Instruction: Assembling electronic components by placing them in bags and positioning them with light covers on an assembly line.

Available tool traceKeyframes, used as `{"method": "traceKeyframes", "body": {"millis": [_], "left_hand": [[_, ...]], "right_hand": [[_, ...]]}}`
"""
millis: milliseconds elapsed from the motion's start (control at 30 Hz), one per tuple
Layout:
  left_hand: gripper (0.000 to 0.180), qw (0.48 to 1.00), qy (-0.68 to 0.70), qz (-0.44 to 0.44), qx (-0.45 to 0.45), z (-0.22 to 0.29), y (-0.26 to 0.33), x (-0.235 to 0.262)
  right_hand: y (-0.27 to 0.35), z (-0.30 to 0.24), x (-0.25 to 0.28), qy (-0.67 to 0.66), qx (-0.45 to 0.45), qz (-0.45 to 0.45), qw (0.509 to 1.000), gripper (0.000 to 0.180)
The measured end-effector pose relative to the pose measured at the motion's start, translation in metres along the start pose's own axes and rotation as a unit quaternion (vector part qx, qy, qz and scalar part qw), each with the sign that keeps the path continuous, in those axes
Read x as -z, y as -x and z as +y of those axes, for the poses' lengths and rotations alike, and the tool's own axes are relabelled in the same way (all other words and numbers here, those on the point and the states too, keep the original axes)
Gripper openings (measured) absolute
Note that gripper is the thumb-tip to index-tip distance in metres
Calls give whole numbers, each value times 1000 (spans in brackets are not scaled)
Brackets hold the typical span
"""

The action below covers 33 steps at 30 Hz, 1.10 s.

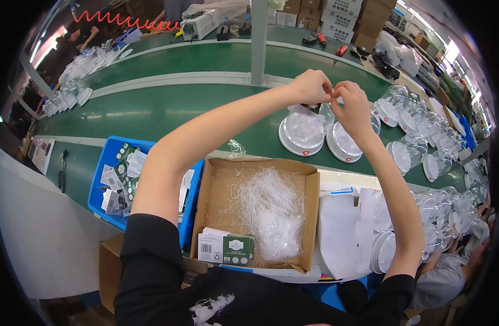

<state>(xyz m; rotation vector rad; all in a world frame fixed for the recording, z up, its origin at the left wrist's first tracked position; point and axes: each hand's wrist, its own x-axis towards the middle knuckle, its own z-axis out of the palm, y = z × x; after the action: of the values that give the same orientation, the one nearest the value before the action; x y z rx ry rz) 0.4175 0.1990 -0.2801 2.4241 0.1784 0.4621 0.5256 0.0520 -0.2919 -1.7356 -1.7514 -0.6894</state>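
Observation:
Both my arms reach forward, and my two hands meet fingertip to fingertip over the far side of the workbench. My left hand is closed in a pinch, and my right hand pinches against it from the right. What lies between the fingertips is too small to make out. Just below them stands a clear plastic dome on a white round base, with a dark tag partly showing at its top. A second dome on a white base stands beside it, partly behind my right hand and wrist.
Close to me is a cardboard tray holding thin clear plastic strands and green-and-white cards. To its left, a blue bin contains more tags. Several clear domes line the right. Beyond runs a green conveyor surface.

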Motion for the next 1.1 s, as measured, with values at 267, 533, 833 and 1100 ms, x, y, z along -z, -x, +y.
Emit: {"method": "traceKeyframes", "body": {"millis": [267,533,833,1100], "left_hand": [[15,984,-133,59,-102,-3,10,-1],[11,970,-211,65,-104,-4,14,-2],[18,976,-195,38,-92,-12,34,14],[17,975,-217,-31,-35,-43,49,102]], "right_hand": [[-7,-15,-7,71,48,12,996,14],[-11,-17,-12,110,47,-27,993,19],[-8,-34,-7,78,14,-46,996,13],[53,-88,36,-183,-93,-49,977,11]]}}
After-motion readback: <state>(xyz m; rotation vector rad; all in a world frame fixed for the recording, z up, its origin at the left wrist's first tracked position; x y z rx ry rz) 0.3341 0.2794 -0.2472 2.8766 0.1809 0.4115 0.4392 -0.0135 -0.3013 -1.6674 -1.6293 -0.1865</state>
